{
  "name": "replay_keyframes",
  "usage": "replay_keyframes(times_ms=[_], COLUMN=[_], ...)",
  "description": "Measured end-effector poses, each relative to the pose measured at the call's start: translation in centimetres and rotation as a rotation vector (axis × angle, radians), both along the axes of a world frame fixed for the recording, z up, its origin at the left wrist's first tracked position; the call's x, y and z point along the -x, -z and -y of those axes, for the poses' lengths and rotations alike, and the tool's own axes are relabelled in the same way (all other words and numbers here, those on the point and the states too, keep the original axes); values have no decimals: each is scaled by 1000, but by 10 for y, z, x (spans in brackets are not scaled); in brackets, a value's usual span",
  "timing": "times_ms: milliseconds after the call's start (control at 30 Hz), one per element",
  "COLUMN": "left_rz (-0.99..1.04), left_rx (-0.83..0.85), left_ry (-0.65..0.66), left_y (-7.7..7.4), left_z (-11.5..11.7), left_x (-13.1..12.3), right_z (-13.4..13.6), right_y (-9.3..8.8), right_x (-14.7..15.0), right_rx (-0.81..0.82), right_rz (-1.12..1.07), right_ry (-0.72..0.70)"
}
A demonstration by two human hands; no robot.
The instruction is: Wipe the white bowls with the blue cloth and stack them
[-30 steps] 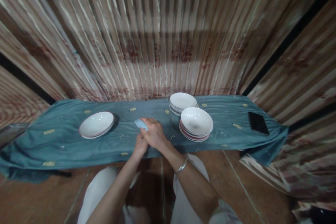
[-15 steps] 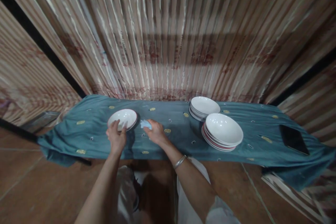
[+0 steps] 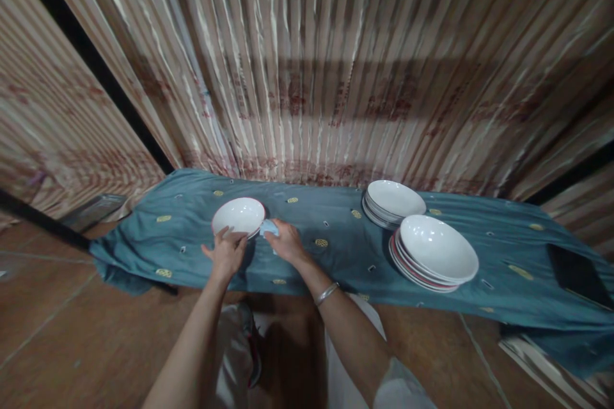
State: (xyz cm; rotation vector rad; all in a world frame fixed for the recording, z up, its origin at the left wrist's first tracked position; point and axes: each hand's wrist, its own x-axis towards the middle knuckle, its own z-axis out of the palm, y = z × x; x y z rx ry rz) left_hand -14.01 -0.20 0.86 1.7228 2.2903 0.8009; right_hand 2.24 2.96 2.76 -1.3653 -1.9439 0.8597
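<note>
A white bowl [image 3: 241,212] with a thin red rim sits on the left part of the table. At its near edge is my left hand [image 3: 227,257], fingers spread, some of them lying over the rim. Whether they press on the bowl is hard to tell. My right hand [image 3: 286,241] pinches a crumpled light blue cloth [image 3: 269,227] against the right side of the bowl's rim, or very close to it. A silver bangle circles the right wrist.
Right of my hands stand two stacks of white dishes, a farther stack [image 3: 394,198] and a nearer stack [image 3: 439,248] with some red rims. A dark flat object [image 3: 579,275] lies at the right end. Patterned green cloth [image 3: 345,271] covers the table; a pleated curtain [image 3: 307,64] hangs behind.
The view has turned a little left. My right hand has brought the blue cloth up to the bowl's rim. My left hand has drawn back slightly toward the near rim.
</note>
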Motion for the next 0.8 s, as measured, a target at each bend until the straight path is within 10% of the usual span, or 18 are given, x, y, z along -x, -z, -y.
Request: replay_keyframes(times_ms=[800], left_rz=[-71], left_rx=[-342], left_ry=[119], left_y=[5], left_z=[-6], left_x=[-4], right_z=[-16], right_y=[15], right_x=[5], right_rx=[176], right_rz=[-217], right_ry=[128])
